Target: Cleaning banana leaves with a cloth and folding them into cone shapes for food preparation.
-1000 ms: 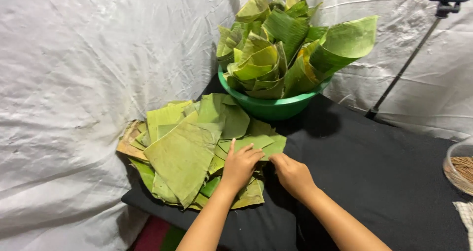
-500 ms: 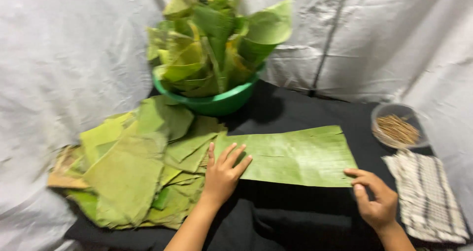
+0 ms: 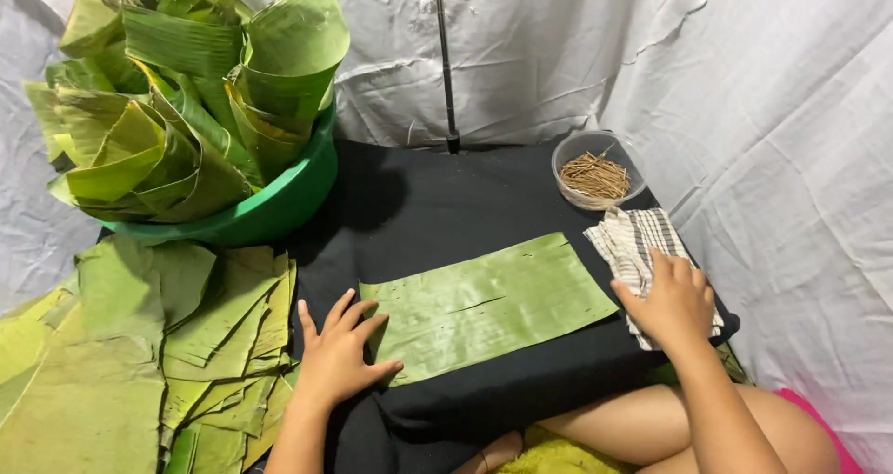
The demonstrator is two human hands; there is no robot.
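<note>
A long green banana leaf strip (image 3: pixel 488 302) lies flat on the black cloth (image 3: pixel 437 204). My left hand (image 3: pixel 337 358) rests palm down, fingers spread, at the strip's left end and touches its edge. My right hand (image 3: pixel 672 299) lies on a checked cloth (image 3: pixel 634 241) at the strip's right end, fingers curled over the fabric. A pile of flat banana leaf pieces (image 3: pixel 139 344) sits just left of my left hand.
A green basin (image 3: pixel 279 204) heaped with rolled banana leaves (image 3: pixel 186 93) stands at the back left. A clear bowl of thin wooden sticks (image 3: pixel 595 172) sits at the back right. A dark stand pole (image 3: pixel 446 65) rises behind. White sheeting surrounds the surface.
The view has shifted to the right. My right hand has moved from the strip's right end onto the checked cloth. My left hand still presses at the strip's left end.
</note>
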